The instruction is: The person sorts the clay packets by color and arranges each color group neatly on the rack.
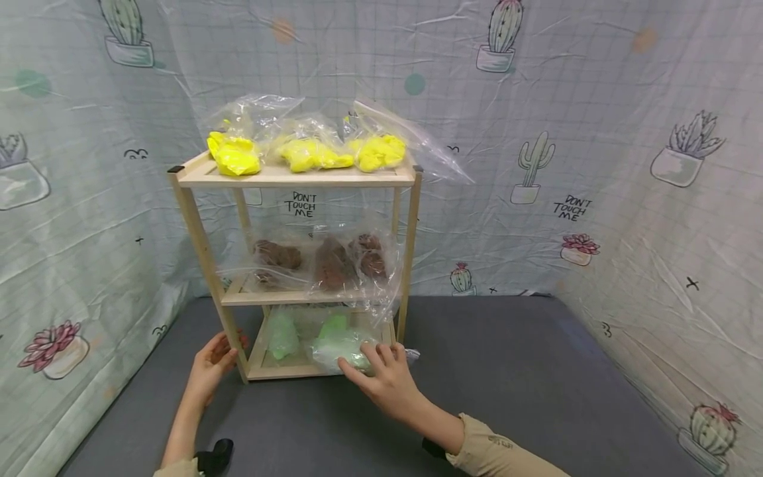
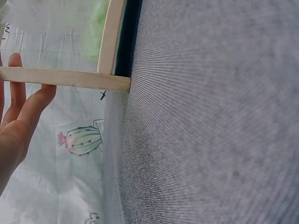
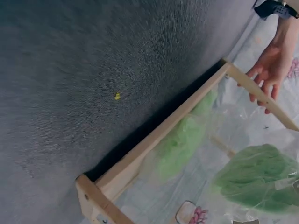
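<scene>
Resting my right hand with straight fingers on the green bag at the front of the rack's bottom shelf, I steady the front left post with my left hand, fingers loosely extended against the wood.

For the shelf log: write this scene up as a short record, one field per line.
Rack: three-tier wooden shelf rack on grey mat
Top tier: yellow-filled bags
Middle tier: brown-filled bags
Bottom tier: green-filled bags
Left hand: fingers straight, at the rack's front left leg
Right hand: fingers resting on the green bag at the front
Backdrop: cactus-print sheet
</scene>
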